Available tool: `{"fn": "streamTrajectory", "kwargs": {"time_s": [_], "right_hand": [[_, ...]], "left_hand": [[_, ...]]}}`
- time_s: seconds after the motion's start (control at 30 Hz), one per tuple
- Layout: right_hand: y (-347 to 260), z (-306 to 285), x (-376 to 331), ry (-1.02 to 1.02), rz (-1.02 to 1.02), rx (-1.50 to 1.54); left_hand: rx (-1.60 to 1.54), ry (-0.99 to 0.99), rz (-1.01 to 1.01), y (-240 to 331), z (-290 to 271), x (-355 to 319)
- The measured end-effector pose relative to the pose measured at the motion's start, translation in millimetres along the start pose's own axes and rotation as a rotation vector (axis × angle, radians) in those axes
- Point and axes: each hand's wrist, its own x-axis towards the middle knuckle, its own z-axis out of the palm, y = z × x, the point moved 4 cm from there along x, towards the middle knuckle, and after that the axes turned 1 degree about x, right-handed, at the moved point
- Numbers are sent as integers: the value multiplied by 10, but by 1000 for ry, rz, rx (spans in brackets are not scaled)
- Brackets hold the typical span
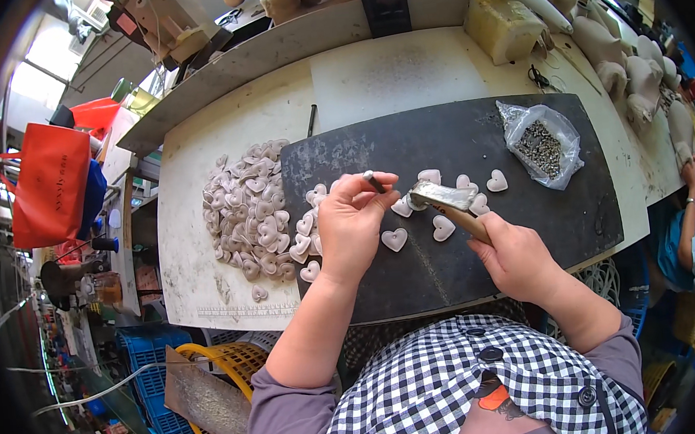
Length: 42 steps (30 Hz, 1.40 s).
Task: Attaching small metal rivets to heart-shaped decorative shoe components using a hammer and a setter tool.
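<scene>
My left hand (354,226) pinches a short dark metal rod with a bright end, which looks like a punch (373,181), above a black mat (454,135). In my right hand (518,254) is the wooden handle of a hammer (446,196); its pale metal head hangs beside the punch, slightly apart from it. Several puffy white heart-shaped pieces (394,239) lie on the mat around both hands, some partly hidden beneath the hammer and left hand. A big heap of the same hearts (245,211) covers the table left of the mat.
An open clear plastic bag of small metal studs (540,148) rests on the mat's right side. Behind the mat lie a white sheet (394,72) and a black stick (312,120). A yellowish block (507,28) stands at the back right; a yellow basket (241,359) sits below the front edge.
</scene>
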Motion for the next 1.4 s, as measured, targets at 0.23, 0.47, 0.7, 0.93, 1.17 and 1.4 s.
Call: {"fn": "streamTrajectory", "kwargs": {"time_s": [0.23,0.47,0.7,0.93,1.17,1.4], "right_hand": [[13,96,-3,-169,112,-174],[58,134,-22,-164,140,-139],[80,129,-28,-162,136,-127],[115,136,-19,-136,129,-105],[110,129,-21,-127,143,-89],[-75,-211,0,158,-90,227]], "left_hand": [[278,34,-25,-132,76,-83],[301,49,11,-213,91,-88],[675,71,374,-127,186,-204],[301,118,92,-273,109,-118],[719,13,323,-97,195,-96],[772,25,477,-83,254,-102]]}}
